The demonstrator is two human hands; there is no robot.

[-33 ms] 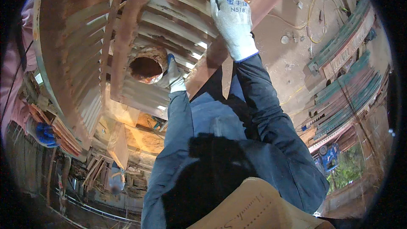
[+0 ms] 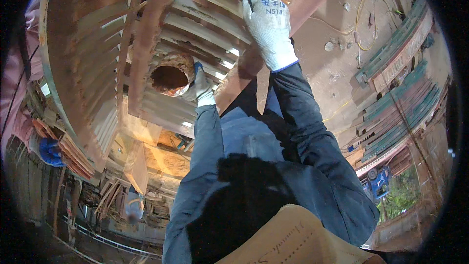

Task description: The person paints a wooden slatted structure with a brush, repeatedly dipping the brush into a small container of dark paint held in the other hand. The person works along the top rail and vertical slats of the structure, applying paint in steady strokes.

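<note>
My left hand, in a pale work glove with blue tips, is closed against the right side of a rough, rust-brown hollow cylinder. The cylinder's dark open end faces me, and it rests over a slatted wooden frame. Higher up, my right hand, in a whitish knit glove, reaches to the frame's far right, just above a reddish-brown beam. Its fingers curl down out of sight beyond the knuckles, and a dark fingertip shows at the left. What they grip is hidden.
A second slatted panel rises at the left. Near it another person's blue-gloved hand touches stacked boards. Green and reddish slats lie on the floor at right, with a yellow cord beyond. A person is farther off.
The other person's blue-gloved hand at the left has shifted slightly. My two hands and the cylinder keep their places.
</note>
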